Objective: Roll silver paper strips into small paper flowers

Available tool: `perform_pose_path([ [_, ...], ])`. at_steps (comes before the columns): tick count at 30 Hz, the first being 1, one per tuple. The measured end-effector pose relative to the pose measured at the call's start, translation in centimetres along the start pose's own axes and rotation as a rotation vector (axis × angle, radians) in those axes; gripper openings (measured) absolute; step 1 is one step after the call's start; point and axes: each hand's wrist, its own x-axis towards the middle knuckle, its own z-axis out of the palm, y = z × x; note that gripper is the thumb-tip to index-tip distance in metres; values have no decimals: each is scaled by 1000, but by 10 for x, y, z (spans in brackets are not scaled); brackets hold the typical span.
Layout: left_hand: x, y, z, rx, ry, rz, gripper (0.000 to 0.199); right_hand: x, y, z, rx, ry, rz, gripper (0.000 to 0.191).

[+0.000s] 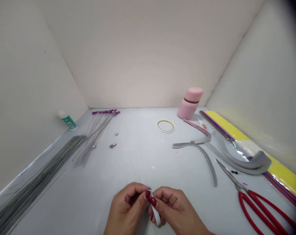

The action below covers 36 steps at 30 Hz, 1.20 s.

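Observation:
Low in the middle of the head view, my left hand (128, 207) and my right hand (177, 209) meet fingertip to fingertip. Both pinch a narrow whitish strip (156, 217), folded or curled at its top between the thumbs. Its lower end hangs down in front of my right fingers. What else may lie inside the pinch is hidden by the thumbs. Beyond the hands, to the right, lie loose grey strips (209, 163) that look similar but longer. Red-handled scissors (239, 186) rest to the right of my right hand, blades partly apart.
Long thin wires (40, 179) lie in a bundle at left, near wire stems with purple tips (106, 112). A glue bottle (67, 120) leans at the left wall. A tape ring (165, 132), pink flask (190, 103) and coloured sheets (282, 171) lie farther back and right.

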Motion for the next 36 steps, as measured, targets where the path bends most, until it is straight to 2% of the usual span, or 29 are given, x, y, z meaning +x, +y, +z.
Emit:
perform_pose_path([
  [6,-1,-3,1,168,97,108,16,-1,1,0,-36,19,7,42],
  [8,-2,-3,0,224,122,193,12,0,1,1,-40,32,20,43],
  [11,-3,-1,-3,340,137,393,9,0,0,1,-31,38,40,47],
  [15,-2,2,-12,566,19,666,19,-1,-1,0,-30,13,12,47],
  [20,0,2,-16,698,-57,782,22,-1,4,-5,2,-2,-41,42],
  [22,-1,3,-15,701,-83,783,22,0,5,-5,34,10,-39,43],
  [24,-1,4,-14,667,-109,725,22,0,5,-5,62,20,-34,44],
  [26,-1,6,-13,582,-122,600,20,0,3,-5,66,24,-30,45],
  [29,2,9,-13,407,-74,371,17,0,1,-5,37,5,-27,43],
  [31,4,9,-13,323,-82,274,15,-1,0,-4,25,-7,-24,41],
  [36,5,7,-11,271,-189,263,14,0,0,-5,81,-20,-21,38],
])
